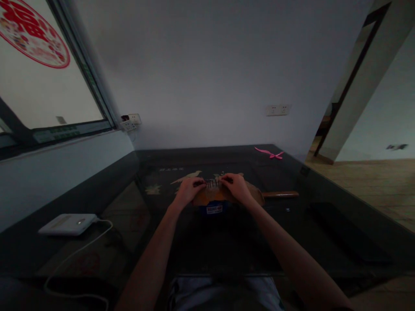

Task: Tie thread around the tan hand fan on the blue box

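A brown, rounded flat piece (256,194), fan-like in outline, lies across the front of me with a wooden handle (281,195) sticking out to the right. Beneath its near edge shows a small blue package (212,210) with a white label. Several thin dark pins or sticks (213,183) stand in a row along the brown piece, between my hands; their exact kind is too small to make out. My left hand (190,188) is at the row's left end, fingertips pinched together. At the right end my right hand (237,186) also pinches. Whatever the fingertips hold is hidden.
On the dark glossy table (155,250) lie a white power bank (69,224) with a white cable (76,252) at left, a pink ribbon (270,153) at the far right, and a dark flat object (348,233) at right. A wall (201,86) stands behind.
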The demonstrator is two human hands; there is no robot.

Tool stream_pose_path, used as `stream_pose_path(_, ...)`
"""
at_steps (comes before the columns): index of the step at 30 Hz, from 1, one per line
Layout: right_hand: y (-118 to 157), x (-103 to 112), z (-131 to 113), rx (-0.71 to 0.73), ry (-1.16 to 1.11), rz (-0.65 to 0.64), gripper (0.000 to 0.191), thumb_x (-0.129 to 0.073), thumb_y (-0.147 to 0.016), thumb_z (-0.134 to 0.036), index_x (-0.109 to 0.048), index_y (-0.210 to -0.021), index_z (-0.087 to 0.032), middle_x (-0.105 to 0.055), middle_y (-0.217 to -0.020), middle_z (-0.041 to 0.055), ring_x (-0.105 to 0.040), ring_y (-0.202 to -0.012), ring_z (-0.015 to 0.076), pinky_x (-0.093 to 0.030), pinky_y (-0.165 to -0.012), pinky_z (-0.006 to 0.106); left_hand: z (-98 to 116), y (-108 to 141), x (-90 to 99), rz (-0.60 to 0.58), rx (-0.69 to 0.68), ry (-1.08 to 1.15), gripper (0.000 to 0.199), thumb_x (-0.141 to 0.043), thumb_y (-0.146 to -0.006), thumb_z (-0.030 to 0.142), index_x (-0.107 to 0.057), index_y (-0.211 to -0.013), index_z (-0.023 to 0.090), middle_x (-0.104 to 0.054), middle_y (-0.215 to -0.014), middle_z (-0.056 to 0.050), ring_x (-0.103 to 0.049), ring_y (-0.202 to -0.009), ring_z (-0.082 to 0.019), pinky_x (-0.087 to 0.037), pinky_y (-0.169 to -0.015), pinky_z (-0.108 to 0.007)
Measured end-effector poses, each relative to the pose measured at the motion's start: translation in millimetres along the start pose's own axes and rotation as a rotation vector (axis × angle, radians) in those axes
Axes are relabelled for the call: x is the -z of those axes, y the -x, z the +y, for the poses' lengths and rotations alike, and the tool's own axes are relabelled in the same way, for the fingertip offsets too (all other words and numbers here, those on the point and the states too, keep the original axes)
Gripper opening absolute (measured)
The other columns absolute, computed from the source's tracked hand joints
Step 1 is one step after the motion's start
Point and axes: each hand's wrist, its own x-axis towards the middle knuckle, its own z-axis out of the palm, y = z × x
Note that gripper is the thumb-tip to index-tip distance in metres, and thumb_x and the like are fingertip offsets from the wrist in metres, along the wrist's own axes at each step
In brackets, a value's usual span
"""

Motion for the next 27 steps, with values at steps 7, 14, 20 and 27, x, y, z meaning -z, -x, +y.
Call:
stream_pose_path(7, 2.4, -4.3, 1.4, -0.006, -0.016, 0.08, 0.012, -0.052, -0.08, -0.024, -0.064, -0.079, -0.02, -0.066, -0.075, 0.0029, -0.06, -0.071, 0.0181, -0.044, -0.07, 0.028, 5.6, 0.5, -0.6, 0.019, 0.032, -0.028, 0.014, -0.059, -0.077, 0.027, -0.07, -0.077, 0.02, -0.071, -0.084, -0.002, -0.063, -0.081, -0.019, -0.047, -0.078, -0.031)
stream_pose_path(14, 4.4, -4.7, -1.1, -0.014, -0.069, 0.045, 0.006, -0.06, -0.073, -0.022, -0.066, -0.073, -0.021, -0.067, -0.074, 0.0028, -0.06, -0.07, 0.0183, -0.044, -0.071, 0.029, 5.4, -1.4, -1.3, 0.073, 0.075, 0.028, 0.012, -0.06, -0.075, 0.026, -0.069, -0.073, 0.019, -0.071, -0.084, -0.002, -0.064, -0.08, -0.018, -0.048, -0.076, -0.029)
stream_pose_path(20, 4.4, -5.3, -2.2, -0.038, -0.105, 0.019, 0.009, -0.061, -0.069, -0.016, -0.068, -0.072, -0.021, -0.067, -0.074, 0.0025, -0.06, -0.072, 0.0188, -0.044, -0.075, 0.032, 4.0, -0.7, -3.5, 0.081, 0.054, 0.075, 0.014, -0.06, -0.076, 0.027, -0.07, -0.079, 0.018, -0.071, -0.084, -0.003, -0.064, -0.08, -0.018, -0.049, -0.074, -0.028)
stream_pose_path(27, 6.9, -4.5, -6.1, 0.014, -0.035, 0.016, 0.014, -0.059, -0.07, -0.014, -0.07, -0.076, -0.021, -0.07, -0.078, 0.004, -0.062, -0.075, 0.0205, -0.045, -0.076, 0.033, 1.9, 1.5, -9.1, 0.102, 0.05, -0.02, 0.017, -0.06, -0.077, 0.03, -0.07, -0.083, 0.018, -0.07, -0.084, -0.004, -0.064, -0.077, -0.019, -0.048, -0.071, -0.029)
